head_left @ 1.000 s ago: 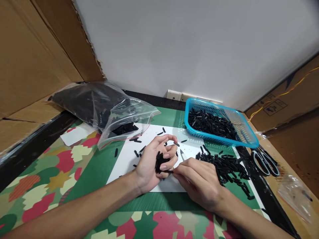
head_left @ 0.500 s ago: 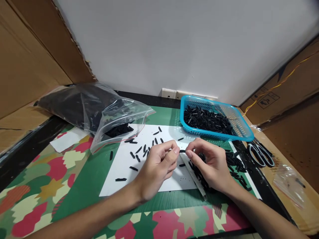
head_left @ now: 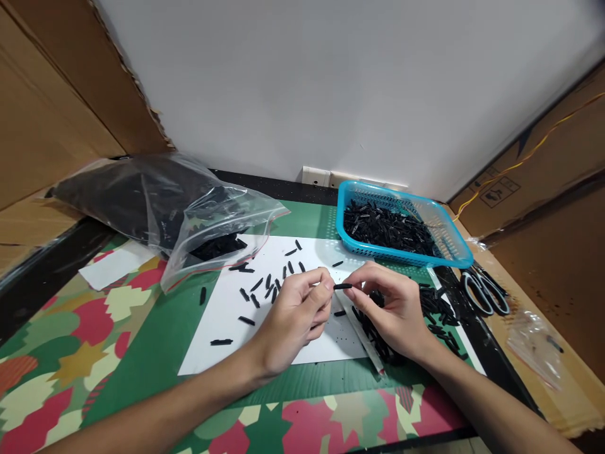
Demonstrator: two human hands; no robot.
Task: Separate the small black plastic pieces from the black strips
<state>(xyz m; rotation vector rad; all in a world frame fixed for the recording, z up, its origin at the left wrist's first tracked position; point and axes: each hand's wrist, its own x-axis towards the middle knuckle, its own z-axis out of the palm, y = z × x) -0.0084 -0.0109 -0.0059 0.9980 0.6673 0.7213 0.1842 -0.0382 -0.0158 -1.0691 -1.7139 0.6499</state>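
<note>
Between my two hands, over the white sheet of paper (head_left: 208,353), is a small, narrow black piece (head_left: 343,287). My right hand (head_left: 392,309) pinches its right end between thumb and forefinger. The thumb and fingers of my left hand (head_left: 297,312) are closed at its left end; whatever lies deeper inside them is hidden. Several similar black pieces (head_left: 246,320) lie scattered on the paper to the left. A pile of them (head_left: 437,306) lies beside and partly behind my right hand. A thin whitish stick (head_left: 368,347) slants along the pile's left side.
A blue perforated basket (head_left: 401,252) of black pieces stands at the back right. At the back left lies a large open clear zip bag (head_left: 155,195), full of black pieces. Scissors (head_left: 484,293) and a small clear bag (head_left: 534,347) lie at the right, near cardboard (head_left: 558,214).
The whole view has shifted slightly, so most things appear a little further left. More of the black piece shows between my fingertips now. Both hands keep their pinch.
</note>
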